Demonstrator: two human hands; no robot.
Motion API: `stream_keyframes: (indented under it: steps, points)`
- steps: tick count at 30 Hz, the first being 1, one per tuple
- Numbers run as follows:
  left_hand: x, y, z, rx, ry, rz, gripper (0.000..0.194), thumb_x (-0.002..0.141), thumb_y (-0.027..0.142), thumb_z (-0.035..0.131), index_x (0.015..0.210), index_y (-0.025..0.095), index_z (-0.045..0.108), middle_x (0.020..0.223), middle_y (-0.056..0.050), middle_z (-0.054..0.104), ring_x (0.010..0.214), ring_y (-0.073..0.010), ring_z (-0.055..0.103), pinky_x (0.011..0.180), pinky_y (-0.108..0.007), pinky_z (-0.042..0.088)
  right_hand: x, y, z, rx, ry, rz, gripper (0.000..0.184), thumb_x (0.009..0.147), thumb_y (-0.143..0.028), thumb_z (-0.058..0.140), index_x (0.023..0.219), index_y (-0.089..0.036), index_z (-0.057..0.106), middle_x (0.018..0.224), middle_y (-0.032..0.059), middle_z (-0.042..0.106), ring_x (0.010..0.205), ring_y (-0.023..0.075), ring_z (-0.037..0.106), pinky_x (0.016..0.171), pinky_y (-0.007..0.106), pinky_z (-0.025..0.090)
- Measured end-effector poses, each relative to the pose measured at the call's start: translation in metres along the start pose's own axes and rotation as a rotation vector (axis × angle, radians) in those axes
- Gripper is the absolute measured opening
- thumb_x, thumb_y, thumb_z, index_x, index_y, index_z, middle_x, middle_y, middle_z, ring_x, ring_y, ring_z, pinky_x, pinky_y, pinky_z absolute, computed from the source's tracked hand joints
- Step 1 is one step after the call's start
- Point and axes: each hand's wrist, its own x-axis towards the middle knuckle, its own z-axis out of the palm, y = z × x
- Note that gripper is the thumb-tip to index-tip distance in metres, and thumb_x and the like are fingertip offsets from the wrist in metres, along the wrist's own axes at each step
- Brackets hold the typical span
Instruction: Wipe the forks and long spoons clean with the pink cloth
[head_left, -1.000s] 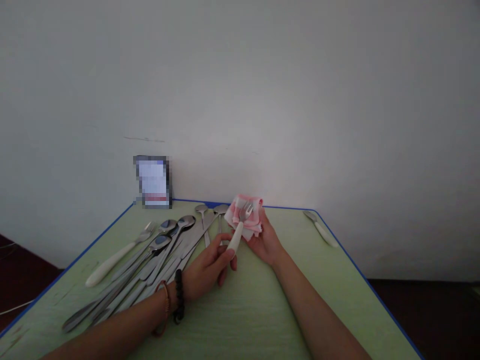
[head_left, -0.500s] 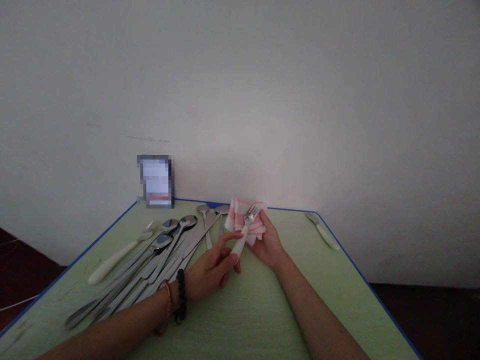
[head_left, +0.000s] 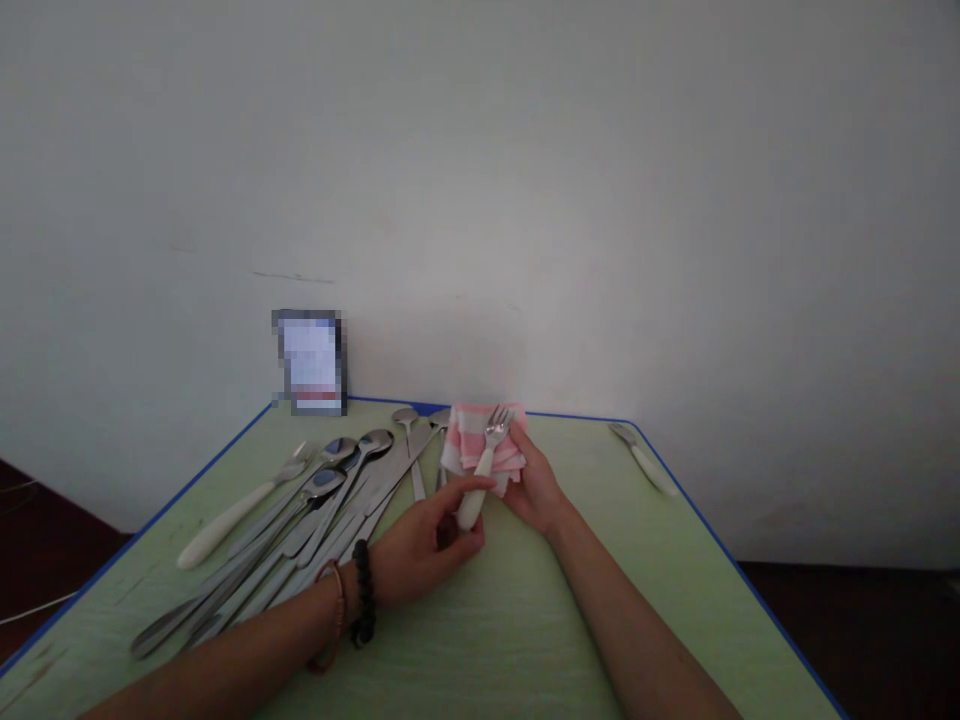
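A fork (head_left: 484,462) with a white handle is held by its handle end in my left hand (head_left: 427,535), fingers closed round it. Its metal tines point away from me and lie in front of a folded pink-and-white cloth (head_left: 469,440). My right hand (head_left: 536,485) grips that cloth from the right side, with its thumb near the tines; the fingers behind the cloth are hidden. Left of my left hand lies a spread of metal spoons (head_left: 375,442) and table knives (head_left: 390,480). Another white-handled fork (head_left: 232,518) rests at their left.
A third white-handled fork (head_left: 643,462) lies near the right edge of the green table (head_left: 517,630). At the back left, a blurred-out screen device (head_left: 311,365) stands against the wall (head_left: 600,200). The table has a blue rim.
The cloth and the fork's head have shifted slightly left. The left-hand fingers have changed their hold, and the thumb now sits lower at the handle's end.
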Motion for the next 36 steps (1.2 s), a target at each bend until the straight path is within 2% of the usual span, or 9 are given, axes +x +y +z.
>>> stream_keyframes:
  steps: [3,9,15,18,25,33,36]
  points:
    - [0.000,0.001,0.000,-0.007,-0.036,0.007,0.053,0.081,0.018,0.053,0.131,0.023,0.035,0.079,0.003,0.053,0.062,-0.0090,0.047,0.056,-0.019,0.040,0.000,0.000,0.001,-0.013,0.027,-0.016,0.032,0.076,-0.045,0.056,0.086,-0.016,0.064,0.078,0.0045,0.070,0.081,0.0191,0.064,0.077,0.032,0.049]
    - [0.000,0.000,0.000,0.039,-0.041,-0.059,0.057,0.080,0.024,0.057,0.133,0.025,0.035,0.069,0.006,0.050,0.051,-0.0074,0.044,0.047,-0.017,0.036,0.001,0.001,0.001,-0.021,0.042,-0.024,0.032,0.075,-0.045,0.057,0.088,-0.017,0.064,0.076,0.0039,0.070,0.072,0.0180,0.065,0.070,0.031,0.051]
    - [0.001,-0.001,0.000,0.120,0.013,-0.053,0.036,0.086,0.023,0.046,0.121,0.022,0.052,0.079,0.001,0.060,0.046,-0.0053,0.045,0.047,-0.017,0.038,0.001,0.002,0.002,-0.023,0.064,-0.005,0.029,0.074,-0.043,0.059,0.085,-0.017,0.063,0.066,0.0025,0.068,0.066,0.0176,0.064,0.069,0.033,0.051]
    - [0.001,0.001,0.000,0.144,0.015,-0.050,0.030,0.085,0.023,0.046,0.112,0.020,0.060,0.082,-0.001,0.063,0.048,-0.0059,0.046,0.046,-0.016,0.037,0.001,0.004,0.000,-0.045,0.082,-0.019,0.027,0.072,-0.039,0.062,0.085,-0.016,0.063,0.067,0.0025,0.068,0.067,0.0171,0.064,0.069,0.031,0.051]
    - [0.000,0.009,0.000,0.281,-0.044,-0.020,0.023,0.082,0.022,0.050,0.096,0.018,0.067,0.071,0.001,0.067,0.051,-0.0084,0.046,0.049,-0.016,0.034,0.000,0.007,-0.002,-0.144,0.086,-0.041,0.022,0.066,-0.022,0.066,0.086,-0.013,0.064,0.070,0.0023,0.069,0.063,0.0156,0.063,0.068,0.029,0.050]
    - [0.001,0.007,-0.002,0.323,-0.060,-0.022,0.022,0.082,0.025,0.052,0.094,0.020,0.069,0.069,0.002,0.067,0.050,-0.0092,0.046,0.049,-0.017,0.034,0.000,0.007,-0.001,-0.146,0.075,-0.043,0.019,0.067,-0.021,0.064,0.085,-0.013,0.065,0.069,0.0020,0.069,0.062,0.0147,0.062,0.070,0.029,0.049]
    - [0.001,0.005,-0.002,0.344,-0.056,-0.021,0.022,0.081,0.031,0.055,0.094,0.021,0.070,0.059,0.003,0.060,0.049,-0.0093,0.044,0.049,-0.017,0.032,0.000,0.007,-0.001,-0.140,0.070,-0.049,0.020,0.068,-0.023,0.065,0.085,-0.013,0.065,0.070,0.0023,0.069,0.063,0.0149,0.062,0.069,0.029,0.048]
